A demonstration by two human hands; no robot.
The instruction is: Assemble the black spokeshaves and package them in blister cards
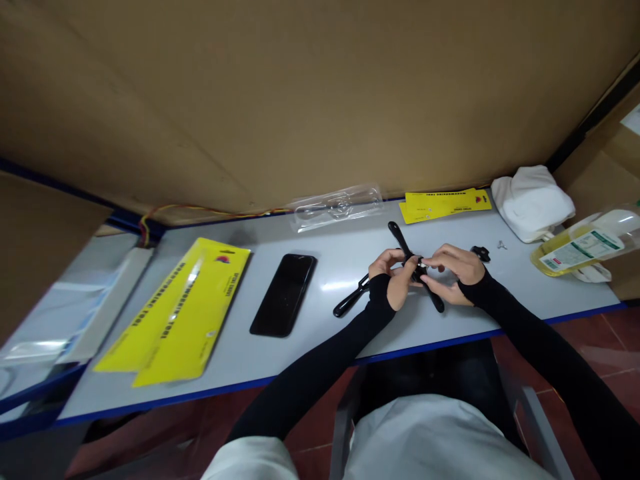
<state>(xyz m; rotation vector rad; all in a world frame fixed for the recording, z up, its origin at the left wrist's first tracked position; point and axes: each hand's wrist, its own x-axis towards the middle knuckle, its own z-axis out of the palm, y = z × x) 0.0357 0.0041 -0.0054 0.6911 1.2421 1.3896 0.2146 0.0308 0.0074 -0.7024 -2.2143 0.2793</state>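
My left hand [396,277] is closed around the middle of a black spokeshave [397,235], whose two handles stick out, one toward the wall and one toward the table's front edge. The fingers of my right hand [456,267] pinch at the tool's middle from the other side. A small shiny metal part shows between the fingertips there, too small to name. Partly hidden beneath my left hand lies a second black handled tool [350,303]. To the right of my right hand are a small black part [481,253] and a small silver wing-shaped piece [502,245].
A black phone [283,295] and yellow printed cards [185,320] lie to the left. Along the wall are a clear plastic blister [337,207], more yellow cards [445,203] and a white cloth bundle [533,202]. A bottle of yellow liquid [583,247] lies tilted at right.
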